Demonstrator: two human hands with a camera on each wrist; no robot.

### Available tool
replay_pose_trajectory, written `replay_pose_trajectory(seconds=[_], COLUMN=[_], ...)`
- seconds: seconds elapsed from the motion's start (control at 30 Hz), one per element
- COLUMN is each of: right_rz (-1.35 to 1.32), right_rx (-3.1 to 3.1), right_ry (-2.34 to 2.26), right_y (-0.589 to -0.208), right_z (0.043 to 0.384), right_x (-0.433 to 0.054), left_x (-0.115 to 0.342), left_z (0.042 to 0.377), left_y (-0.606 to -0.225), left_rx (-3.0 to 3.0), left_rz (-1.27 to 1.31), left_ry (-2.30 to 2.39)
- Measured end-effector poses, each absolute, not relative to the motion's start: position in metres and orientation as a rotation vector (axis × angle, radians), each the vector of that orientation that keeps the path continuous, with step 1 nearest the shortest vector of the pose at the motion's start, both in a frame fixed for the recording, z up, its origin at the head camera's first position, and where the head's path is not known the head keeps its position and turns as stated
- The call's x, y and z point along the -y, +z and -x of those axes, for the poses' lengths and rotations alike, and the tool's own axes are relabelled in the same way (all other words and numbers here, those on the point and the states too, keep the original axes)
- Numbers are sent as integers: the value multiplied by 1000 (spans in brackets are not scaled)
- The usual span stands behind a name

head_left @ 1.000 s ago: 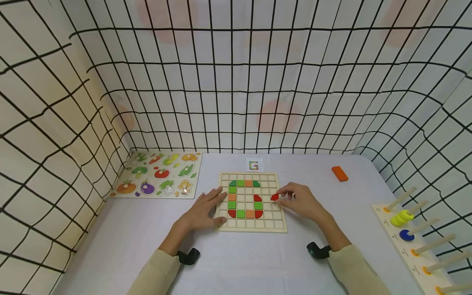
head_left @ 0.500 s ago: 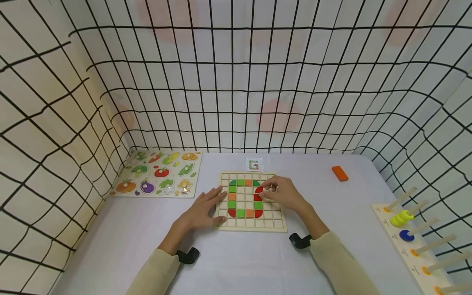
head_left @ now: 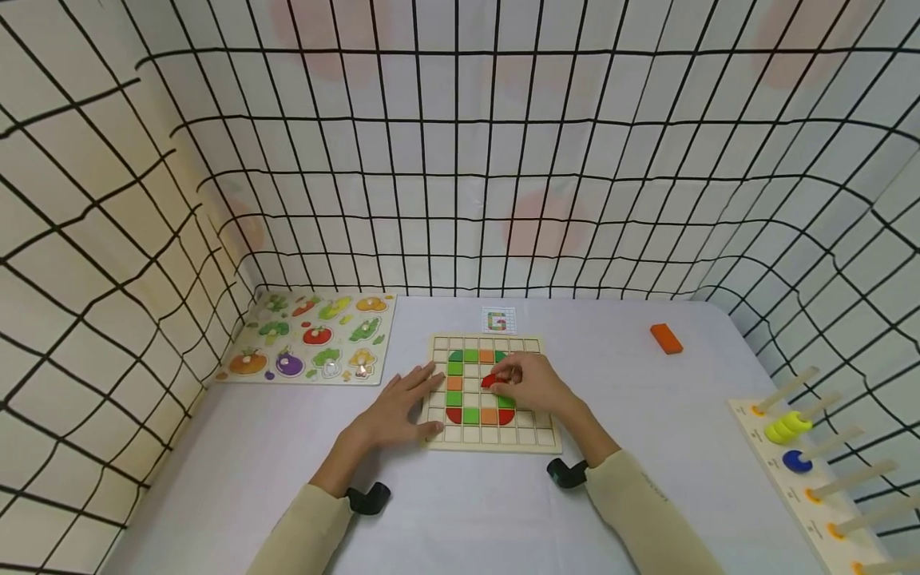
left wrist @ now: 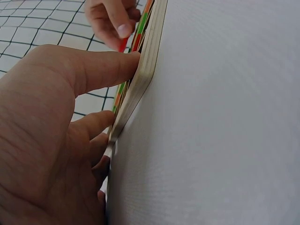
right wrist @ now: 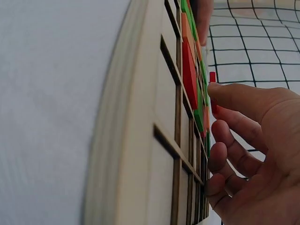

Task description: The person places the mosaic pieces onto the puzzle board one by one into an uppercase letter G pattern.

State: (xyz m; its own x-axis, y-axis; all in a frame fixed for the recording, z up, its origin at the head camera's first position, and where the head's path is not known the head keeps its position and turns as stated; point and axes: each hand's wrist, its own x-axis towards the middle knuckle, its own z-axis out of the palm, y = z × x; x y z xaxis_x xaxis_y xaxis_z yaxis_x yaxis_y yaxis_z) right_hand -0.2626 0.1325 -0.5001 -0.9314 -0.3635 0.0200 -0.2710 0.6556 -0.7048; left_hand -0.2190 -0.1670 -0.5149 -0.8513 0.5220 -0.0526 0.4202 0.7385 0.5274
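My right hand [head_left: 535, 383] pinches a red rounded tile [head_left: 489, 381] between thumb and fingertips, over the middle of a square wooden grid board [head_left: 496, 440]. The right wrist view shows this tile [right wrist: 213, 77] edge-on at my thumb tip. Green, orange and red tiles lie in the board's cells in a ring-like outline; my right fingers cover part of its right side. At the board's left edge rests my left hand [head_left: 395, 411], fingers spread and fairly straight. Its thumb [left wrist: 110, 70] touches the board's side in the left wrist view.
Behind the board lies a small card [head_left: 499, 320] with a coloured G pattern. A vegetable puzzle board [head_left: 302, 339] is at the back left. An orange block [head_left: 666, 339] lies at the right, beyond which stands a peg board [head_left: 801, 471] with yellow and blue rings.
My right hand has carried the red tile leftward, from the board's right edge to its middle. The left hand has stayed in place.
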Motion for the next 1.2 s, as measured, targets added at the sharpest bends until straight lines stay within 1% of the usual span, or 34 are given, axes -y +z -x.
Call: replay_pose_trajectory(seconds=[0.23, 0.7, 1.0, 1.2], right_rz=[484, 508, 515, 508], right_rx=[-2741, -2733, -2702, -2728], right_ry=[-1118, -1097, -1219, -1249], right_y=[-500, -500, -506, -502], right_z=[259, 260, 265, 264], right_x=[-131, -129, -147, -167], left_x=[165, 166, 164, 164], left_z=[219, 221, 221, 221], left_y=[-516, -515, -516, -516], left_rx=[-2736, -2734, -2729, -2745], left_rz=[-740, -738, -735, -738], left_ry=[763, 775, 787, 791])
